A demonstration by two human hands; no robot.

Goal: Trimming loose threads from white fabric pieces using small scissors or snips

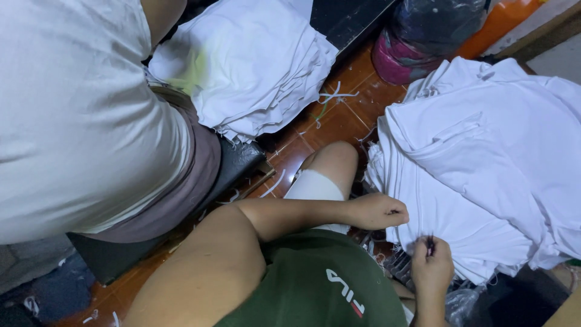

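A heap of white garments [484,169] lies on the floor to my right. My left hand [378,212] reaches across my knee, fingers curled at the heap's near edge, pinching the white cloth. Just below it, my right hand [431,263] is closed around a small dark tool [430,244] whose tip touches the same edge of the cloth. What kind of tool it is cannot be made out. Loose threads hang from the cloth between the two hands.
Another person in a white shirt [78,115] sits close on my left on a black stool [239,160]. A second stack of white cloth [254,60] lies beyond them. A dark plastic bag [430,30] stands at the back. Thread scraps litter the red-brown tiled floor [339,118].
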